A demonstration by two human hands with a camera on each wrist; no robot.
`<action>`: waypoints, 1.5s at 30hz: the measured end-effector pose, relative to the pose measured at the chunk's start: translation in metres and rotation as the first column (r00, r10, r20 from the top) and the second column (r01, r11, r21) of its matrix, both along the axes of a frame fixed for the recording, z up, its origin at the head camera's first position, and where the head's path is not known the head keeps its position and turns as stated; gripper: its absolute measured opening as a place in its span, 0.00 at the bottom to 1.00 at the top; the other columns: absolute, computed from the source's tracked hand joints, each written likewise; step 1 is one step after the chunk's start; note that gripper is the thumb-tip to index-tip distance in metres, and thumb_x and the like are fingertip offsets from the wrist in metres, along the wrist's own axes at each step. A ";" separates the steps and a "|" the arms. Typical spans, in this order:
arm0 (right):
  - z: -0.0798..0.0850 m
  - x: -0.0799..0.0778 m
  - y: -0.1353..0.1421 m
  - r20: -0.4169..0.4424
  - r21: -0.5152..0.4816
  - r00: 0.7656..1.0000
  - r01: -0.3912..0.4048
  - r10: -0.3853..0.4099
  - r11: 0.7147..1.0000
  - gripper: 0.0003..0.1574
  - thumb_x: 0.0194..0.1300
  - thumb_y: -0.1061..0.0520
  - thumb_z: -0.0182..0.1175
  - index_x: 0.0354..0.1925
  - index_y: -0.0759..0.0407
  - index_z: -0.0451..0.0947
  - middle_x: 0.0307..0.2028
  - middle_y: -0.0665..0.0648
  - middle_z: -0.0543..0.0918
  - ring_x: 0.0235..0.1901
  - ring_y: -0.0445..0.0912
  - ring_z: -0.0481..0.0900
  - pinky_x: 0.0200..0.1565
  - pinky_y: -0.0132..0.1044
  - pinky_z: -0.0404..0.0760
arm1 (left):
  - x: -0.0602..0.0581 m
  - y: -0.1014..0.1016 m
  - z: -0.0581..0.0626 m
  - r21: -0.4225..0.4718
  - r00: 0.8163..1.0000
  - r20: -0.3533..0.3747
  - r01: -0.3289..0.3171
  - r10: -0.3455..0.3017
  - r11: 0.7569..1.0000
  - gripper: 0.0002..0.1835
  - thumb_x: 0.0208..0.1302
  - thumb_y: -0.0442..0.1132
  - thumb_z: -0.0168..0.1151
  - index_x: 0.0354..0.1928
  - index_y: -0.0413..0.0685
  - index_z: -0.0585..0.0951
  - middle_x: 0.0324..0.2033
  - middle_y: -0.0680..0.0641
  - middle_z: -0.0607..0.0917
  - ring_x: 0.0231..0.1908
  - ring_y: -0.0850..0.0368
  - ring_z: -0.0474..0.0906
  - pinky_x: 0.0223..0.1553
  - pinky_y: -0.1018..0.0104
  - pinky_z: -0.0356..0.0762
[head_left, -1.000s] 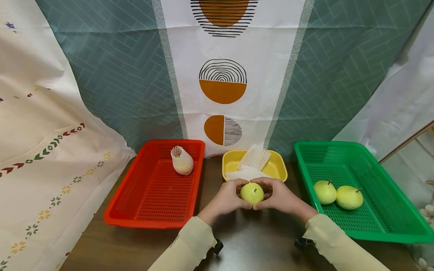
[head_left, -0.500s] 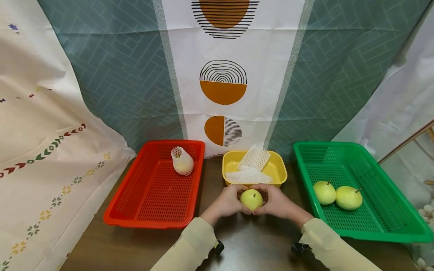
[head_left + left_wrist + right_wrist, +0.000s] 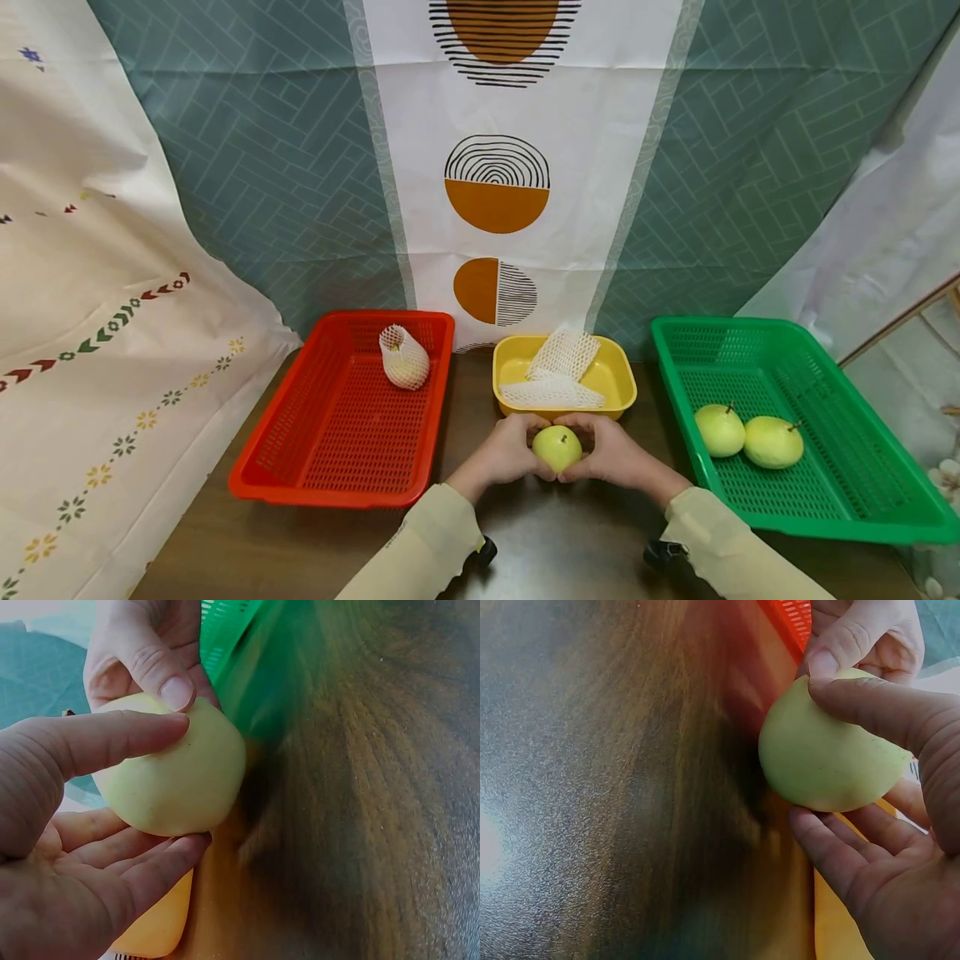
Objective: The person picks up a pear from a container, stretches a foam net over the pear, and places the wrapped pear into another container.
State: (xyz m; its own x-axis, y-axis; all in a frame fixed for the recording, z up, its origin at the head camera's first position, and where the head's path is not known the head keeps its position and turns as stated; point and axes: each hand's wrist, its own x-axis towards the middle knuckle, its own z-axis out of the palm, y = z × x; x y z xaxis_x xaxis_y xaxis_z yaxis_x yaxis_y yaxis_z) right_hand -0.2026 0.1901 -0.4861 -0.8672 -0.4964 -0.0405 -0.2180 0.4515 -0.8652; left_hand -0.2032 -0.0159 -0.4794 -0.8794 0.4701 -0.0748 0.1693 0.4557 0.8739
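A yellow-green pear (image 3: pixel 557 448) is held between both hands, just in front of the yellow basin, with its stem showing on top. My left hand (image 3: pixel 508 451) grips its left side, thumb on the near face and fingers underneath, as the left wrist view shows on the pear (image 3: pixel 180 772). My right hand (image 3: pixel 609 452) grips the right side the same way; in the right wrist view its thumb meets the other thumb on the pear (image 3: pixel 825 750). White foam net sleeves (image 3: pixel 564 354) lie in the yellow basin (image 3: pixel 630 387) behind the hands.
On the left stands a red basket (image 3: pixel 337 498) with a pear in a foam net (image 3: pixel 406 360) inside. On the right, a green basket (image 3: pixel 862 529) holds two bare pears (image 3: pixel 774 442). All stand on a dark wooden table (image 3: pixel 555 542) before a hung cloth (image 3: pixel 300 183).
Both hands have come slightly down and nearer with the pear, showing more of the yellow basin's front. Their hold on it looks the same. The baskets have not moved.
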 end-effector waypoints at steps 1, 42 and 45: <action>-0.001 0.001 0.000 0.001 0.005 1.000 0.005 -0.005 1.000 0.43 0.37 0.50 0.78 0.54 0.53 0.73 0.47 0.51 0.81 0.45 0.46 0.78 0.47 0.32 0.77 | 0.001 0.000 -0.001 -0.003 1.000 0.001 0.003 -0.003 1.000 0.30 0.31 0.36 0.79 0.44 0.50 0.81 0.34 0.58 0.83 0.34 0.62 0.77 0.37 0.69 0.75; 0.011 0.006 0.001 0.051 -0.013 0.996 0.068 -0.067 0.998 0.49 0.44 0.47 0.75 0.62 0.55 0.65 0.58 0.57 0.74 0.54 0.52 0.75 0.48 0.45 0.80 | -0.004 -0.012 0.014 0.044 0.996 0.094 0.008 -0.012 0.999 0.39 0.38 0.35 0.78 0.59 0.44 0.73 0.49 0.47 0.82 0.47 0.53 0.79 0.48 0.59 0.78; 0.024 0.005 0.004 0.060 -0.006 0.994 0.094 -0.093 0.996 0.48 0.46 0.46 0.73 0.62 0.55 0.65 0.58 0.57 0.74 0.54 0.54 0.75 0.51 0.47 0.79 | -0.004 -0.016 0.030 0.009 0.997 0.078 -0.030 0.030 1.000 0.35 0.45 0.40 0.74 0.59 0.47 0.73 0.53 0.44 0.79 0.51 0.47 0.77 0.50 0.55 0.78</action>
